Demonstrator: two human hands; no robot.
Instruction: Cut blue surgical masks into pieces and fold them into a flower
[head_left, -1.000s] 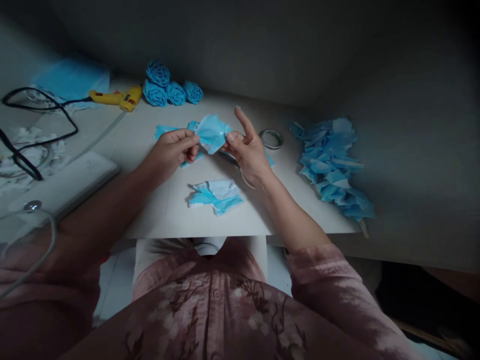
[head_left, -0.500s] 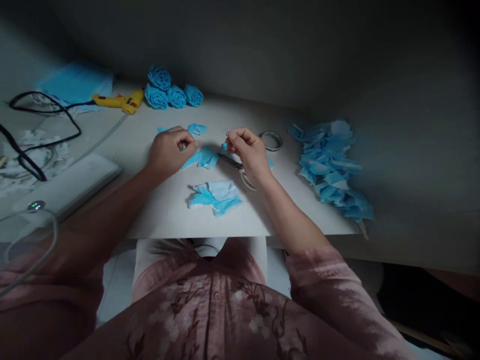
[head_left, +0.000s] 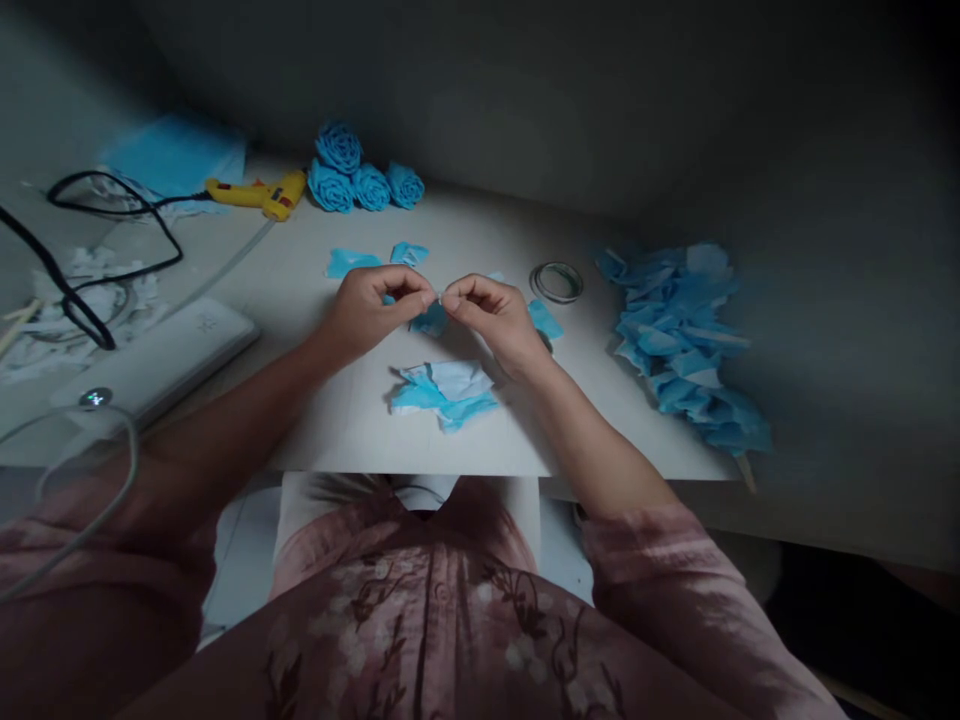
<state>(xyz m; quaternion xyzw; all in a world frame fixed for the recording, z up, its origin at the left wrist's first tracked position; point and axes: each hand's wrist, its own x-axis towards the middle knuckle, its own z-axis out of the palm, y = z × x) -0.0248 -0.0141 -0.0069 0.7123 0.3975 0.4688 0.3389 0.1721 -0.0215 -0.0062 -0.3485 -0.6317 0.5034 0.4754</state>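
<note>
My left hand [head_left: 386, 302] and my right hand [head_left: 489, 310] meet fingertip to fingertip above the table. Both are closed in a pinch on a tiny pale bit [head_left: 440, 298], too small to make out. Behind and below the fingers lie cut pieces of blue fabric, one [head_left: 429, 320] partly covered by the hands. Nearer to me rests a crumpled blue-and-white fabric piece [head_left: 444, 395]. To the right of my right hand are a flat blue scrap [head_left: 545, 318] and a roll of tape [head_left: 556, 282].
Several blue fabric roses [head_left: 371, 187] stand at the back, beside a yellow glue gun [head_left: 277, 195] with a black cord. A white power bank [head_left: 202, 345] and paper scraps [head_left: 82, 290] are at left. Ruffled blue fabric on a stick [head_left: 682, 345] lies along the right edge.
My hands have come together from apart, and their fingertips now meet. The scissors seen under my right hand no longer show plainly. The whole view has shifted slightly.
</note>
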